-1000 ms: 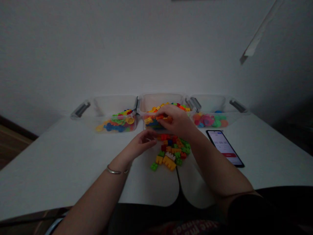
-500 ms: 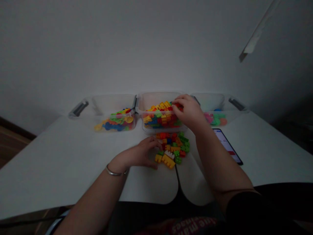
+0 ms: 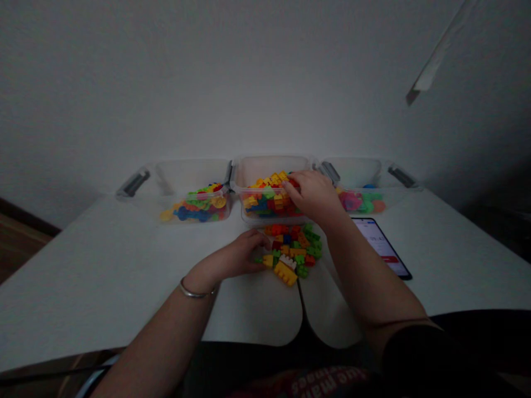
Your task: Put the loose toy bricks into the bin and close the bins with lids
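The left forearm [image 3: 161,326] comes in from the lower left, and the left hand [image 3: 234,255] stays low with its back upward. The left fingers [image 3: 259,241] curl loosely and point to the right. The right forearm [image 3: 369,271] comes from the lower right and reaches farther forward. The right hand [image 3: 311,196] bends down at the wrist, and the right fingers [image 3: 292,183] point forward and down. The two hands do not touch.
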{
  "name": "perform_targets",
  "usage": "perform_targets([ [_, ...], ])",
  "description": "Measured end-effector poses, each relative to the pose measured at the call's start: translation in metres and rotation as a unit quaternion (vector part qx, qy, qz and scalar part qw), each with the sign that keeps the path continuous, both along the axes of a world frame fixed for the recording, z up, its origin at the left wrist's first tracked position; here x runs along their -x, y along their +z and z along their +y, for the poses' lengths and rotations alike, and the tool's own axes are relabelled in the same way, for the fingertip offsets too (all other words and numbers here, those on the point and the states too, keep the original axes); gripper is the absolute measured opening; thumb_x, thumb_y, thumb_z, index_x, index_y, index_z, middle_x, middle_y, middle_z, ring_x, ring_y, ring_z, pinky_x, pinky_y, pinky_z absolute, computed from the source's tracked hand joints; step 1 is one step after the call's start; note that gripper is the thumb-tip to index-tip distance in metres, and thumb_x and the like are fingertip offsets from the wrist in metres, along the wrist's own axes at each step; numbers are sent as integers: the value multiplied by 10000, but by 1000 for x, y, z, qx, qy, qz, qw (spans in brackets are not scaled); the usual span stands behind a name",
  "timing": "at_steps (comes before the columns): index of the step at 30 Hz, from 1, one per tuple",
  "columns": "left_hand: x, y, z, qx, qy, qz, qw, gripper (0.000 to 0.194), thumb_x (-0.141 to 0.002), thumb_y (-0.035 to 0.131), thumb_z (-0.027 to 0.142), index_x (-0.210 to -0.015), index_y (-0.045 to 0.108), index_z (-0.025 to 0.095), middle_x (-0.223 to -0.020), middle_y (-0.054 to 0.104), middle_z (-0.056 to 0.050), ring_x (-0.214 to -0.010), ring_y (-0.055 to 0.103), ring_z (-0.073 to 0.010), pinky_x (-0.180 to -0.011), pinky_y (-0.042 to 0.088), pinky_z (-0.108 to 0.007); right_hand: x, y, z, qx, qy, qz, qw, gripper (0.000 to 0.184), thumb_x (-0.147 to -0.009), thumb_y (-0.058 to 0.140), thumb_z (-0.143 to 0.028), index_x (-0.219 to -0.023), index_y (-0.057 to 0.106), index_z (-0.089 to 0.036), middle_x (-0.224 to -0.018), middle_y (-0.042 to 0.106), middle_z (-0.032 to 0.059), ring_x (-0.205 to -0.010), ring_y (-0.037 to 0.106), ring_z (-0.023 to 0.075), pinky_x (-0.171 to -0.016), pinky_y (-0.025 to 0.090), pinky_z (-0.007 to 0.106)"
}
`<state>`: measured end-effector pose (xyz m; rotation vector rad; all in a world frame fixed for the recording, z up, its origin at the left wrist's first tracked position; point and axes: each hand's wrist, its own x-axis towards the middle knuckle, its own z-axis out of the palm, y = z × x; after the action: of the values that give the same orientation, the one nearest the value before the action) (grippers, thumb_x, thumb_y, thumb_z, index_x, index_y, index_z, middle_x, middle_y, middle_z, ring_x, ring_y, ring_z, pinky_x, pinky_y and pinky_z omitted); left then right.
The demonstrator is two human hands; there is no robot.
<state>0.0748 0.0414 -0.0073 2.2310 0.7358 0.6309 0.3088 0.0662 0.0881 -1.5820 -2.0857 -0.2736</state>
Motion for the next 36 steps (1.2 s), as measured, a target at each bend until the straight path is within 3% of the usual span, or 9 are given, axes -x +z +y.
perform_targets([
  [4, 4, -9, 11, -20, 76, 2, 997, 265, -695, 729, 162, -950, 700, 229, -918, 639, -60, -824, 582, -225, -801, 481, -363, 0, -1, 0, 8, -6, -13, 1000, 478, -1005, 381, -427, -1109, 732, -119, -1098, 744, 172, -1032, 660, 322, -936, 460, 473],
  [9, 9, -14, 17, -43, 127, -2, 991, 335, -642, 753, 181, -969, 728, 247, -974, 654, -66, -912, 582, -253, -897, 467, -391, -1, -2, -1, -33, 32, 48, 998, 398, -968, 471, -383, -1197, 692, -144, -1235, 707, 157, -1145, 624, 322, -1015, 439, 483],
  [16, 10, -5, 18, -37, 191, 25, 980, 234, -615, 769, 184, -842, 753, 240, -845, 653, -63, -824, 575, -250, -884, 470, -403, 3, 7, -14, -91, 116, 116, 982, 321, -937, 517, -311, -1157, 702, -167, -1291, 679, 137, -1218, 591, 282, -1075, 412, 454],
  [19, 7, -3, 17, 10, 194, -50, 980, 213, -626, 770, 182, -829, 753, 245, -800, 679, -51, -762, 574, -227, -808, 484, -365, 4, 9, -16, -87, 153, 124, 976, 291, -929, 519, -294, -1133, 707, -204, -1260, 693, 106, -1202, 598, 274, -1075, 410, 466],
  [23, -2, 0, 15, 120, 222, -158, 955, 335, -664, 800, 262, -986, 721, 216, -877, 720, -32, -762, 624, -193, -708, 497, -307, 6, 8, -16, -69, 219, 133, 964, 271, -928, 524, -288, -1110, 708, -208, -1195, 721, 92, -1152, 624, 251, -1046, 432, 436],
  [27, -10, 10, 12, 224, 189, -263, 919, 416, -628, 860, 250, -996, 675, 193, -895, 729, -15, -812, 677, -162, -742, 528, -272, 11, 6, -17, -27, 285, 130, 949, 237, -932, 545, -286, -1090, 708, -217, -1157, 740, 74, -1121, 642, 230, -1020, 444, 410],
  [32, -13, 19, 11, 281, 171, -355, 875, 471, -629, 896, 229, -1023, 640, 198, -965, 743, -15, -872, 697, -142, -813, 554, -258, 20, 0, -20, 59, 347, 89, 932, 227, -936, 581, -228, -1126, 705, -215, -1215, 728, 67, -1150, 631, 212, -1017, 442, 389],
  [36, -13, 18, 9, 309, 160, -374, 860, 593, -610, 916, 203, -1117, 610, 212, -1024, 731, -22, -922, 690, -152, -839, 559, -270, 25, -3, -19, 132, 382, 47, 913, 255, -912, 625, -183, -1151, 713, -209, -1203, 731, 74, -1133, 643, 209, -1010, 453, 386],
])
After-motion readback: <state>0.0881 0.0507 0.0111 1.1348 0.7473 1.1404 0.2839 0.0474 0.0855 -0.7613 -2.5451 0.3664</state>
